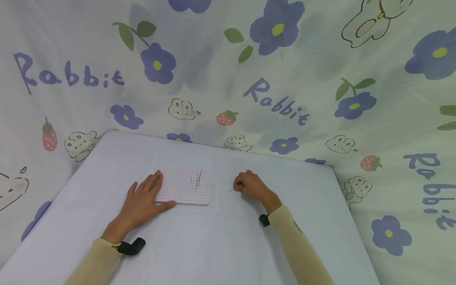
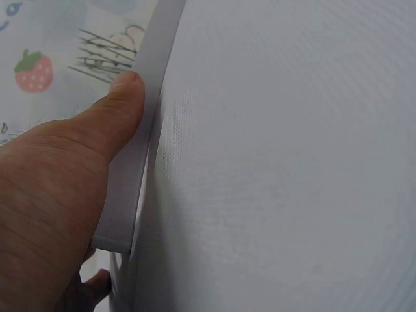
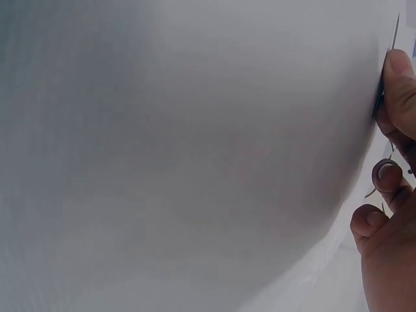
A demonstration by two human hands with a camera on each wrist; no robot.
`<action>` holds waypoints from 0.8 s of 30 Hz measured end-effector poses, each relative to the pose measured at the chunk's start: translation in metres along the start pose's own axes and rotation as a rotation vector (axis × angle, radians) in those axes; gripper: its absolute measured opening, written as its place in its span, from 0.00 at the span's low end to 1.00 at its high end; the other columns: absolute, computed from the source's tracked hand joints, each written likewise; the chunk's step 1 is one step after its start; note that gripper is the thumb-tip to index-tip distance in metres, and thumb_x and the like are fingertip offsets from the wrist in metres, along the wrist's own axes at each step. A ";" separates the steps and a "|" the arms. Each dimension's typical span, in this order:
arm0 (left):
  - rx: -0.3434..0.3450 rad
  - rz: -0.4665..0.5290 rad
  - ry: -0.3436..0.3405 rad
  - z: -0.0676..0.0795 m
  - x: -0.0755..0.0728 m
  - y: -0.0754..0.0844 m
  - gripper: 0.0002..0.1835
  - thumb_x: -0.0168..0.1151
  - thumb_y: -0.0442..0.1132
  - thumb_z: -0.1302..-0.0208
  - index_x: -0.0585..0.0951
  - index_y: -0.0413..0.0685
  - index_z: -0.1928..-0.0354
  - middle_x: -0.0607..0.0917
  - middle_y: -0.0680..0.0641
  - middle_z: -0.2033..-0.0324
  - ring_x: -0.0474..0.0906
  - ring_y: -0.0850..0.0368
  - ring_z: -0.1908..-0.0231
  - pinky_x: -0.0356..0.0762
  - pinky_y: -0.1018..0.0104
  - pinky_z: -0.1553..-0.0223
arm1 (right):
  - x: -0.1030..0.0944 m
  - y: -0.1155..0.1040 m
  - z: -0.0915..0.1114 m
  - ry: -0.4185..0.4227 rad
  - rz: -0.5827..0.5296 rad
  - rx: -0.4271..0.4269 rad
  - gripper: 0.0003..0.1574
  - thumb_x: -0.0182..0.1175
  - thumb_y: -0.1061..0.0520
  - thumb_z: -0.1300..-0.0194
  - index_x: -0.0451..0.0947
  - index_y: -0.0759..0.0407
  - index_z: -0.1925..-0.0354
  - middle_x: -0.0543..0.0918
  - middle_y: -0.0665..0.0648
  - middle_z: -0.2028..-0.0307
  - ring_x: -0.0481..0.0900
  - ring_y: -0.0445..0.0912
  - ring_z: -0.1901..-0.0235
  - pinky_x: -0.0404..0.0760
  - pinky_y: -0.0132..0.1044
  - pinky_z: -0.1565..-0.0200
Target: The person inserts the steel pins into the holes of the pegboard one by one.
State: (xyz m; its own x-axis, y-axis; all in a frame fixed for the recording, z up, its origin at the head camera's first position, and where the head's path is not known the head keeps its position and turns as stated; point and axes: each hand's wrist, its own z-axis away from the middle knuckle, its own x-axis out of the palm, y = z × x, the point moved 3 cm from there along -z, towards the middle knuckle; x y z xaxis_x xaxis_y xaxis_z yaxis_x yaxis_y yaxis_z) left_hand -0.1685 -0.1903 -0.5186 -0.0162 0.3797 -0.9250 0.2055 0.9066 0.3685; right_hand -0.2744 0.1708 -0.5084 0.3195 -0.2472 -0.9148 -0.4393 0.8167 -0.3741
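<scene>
A flat white board (image 1: 178, 188) with rows of small dots lies on the table. Several thin dark needle-like sticks (image 1: 198, 180) stand on its right part. My left hand (image 1: 140, 202) rests at the board's left side with fingers extended along it, the thumb lying against the near edge. In the left wrist view the thumb (image 2: 123, 97) presses the board's side wall (image 2: 133, 169). To the right of the board, my right hand (image 1: 253, 186) pinches a thin needle (image 1: 231, 190) between thumb and fingertips, close over the table. The needle's tip (image 3: 397, 29) sticks out past the thumb.
A white cloth covers the table (image 1: 213, 245). Patterned fabric (image 1: 206, 79) with flowers and rabbits hangs behind the table and at both sides. Dark wrist straps (image 1: 132, 246) show at both sleeve cuffs.
</scene>
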 end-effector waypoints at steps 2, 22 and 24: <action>-0.002 0.002 0.002 0.000 0.001 -0.001 0.61 0.60 0.75 0.43 0.55 0.34 0.23 0.55 0.35 0.23 0.51 0.34 0.26 0.43 0.26 0.32 | 0.001 0.000 0.000 0.005 0.009 0.001 0.10 0.64 0.58 0.30 0.80 0.44 0.69 0.77 0.41 0.68 0.68 0.44 0.62 0.70 0.39 0.53; -0.004 0.004 0.005 0.000 0.001 0.000 0.61 0.61 0.74 0.43 0.55 0.34 0.23 0.56 0.35 0.23 0.51 0.34 0.26 0.43 0.26 0.32 | 0.008 -0.001 -0.002 0.033 0.062 0.007 0.11 0.62 0.60 0.29 0.79 0.45 0.69 0.77 0.42 0.69 0.68 0.44 0.63 0.70 0.40 0.55; -0.003 0.003 0.006 0.000 0.000 0.000 0.61 0.60 0.75 0.43 0.55 0.34 0.23 0.56 0.35 0.23 0.51 0.34 0.26 0.43 0.26 0.32 | 0.007 -0.002 -0.002 0.036 0.061 0.006 0.10 0.63 0.59 0.29 0.79 0.45 0.68 0.77 0.42 0.68 0.68 0.44 0.63 0.71 0.41 0.55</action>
State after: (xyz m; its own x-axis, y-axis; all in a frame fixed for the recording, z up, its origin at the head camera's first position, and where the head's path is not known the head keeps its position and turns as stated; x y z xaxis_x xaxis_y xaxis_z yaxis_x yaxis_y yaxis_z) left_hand -0.1682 -0.1905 -0.5188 -0.0215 0.3836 -0.9232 0.2027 0.9059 0.3717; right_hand -0.2729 0.1664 -0.5148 0.2623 -0.2154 -0.9406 -0.4523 0.8336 -0.3170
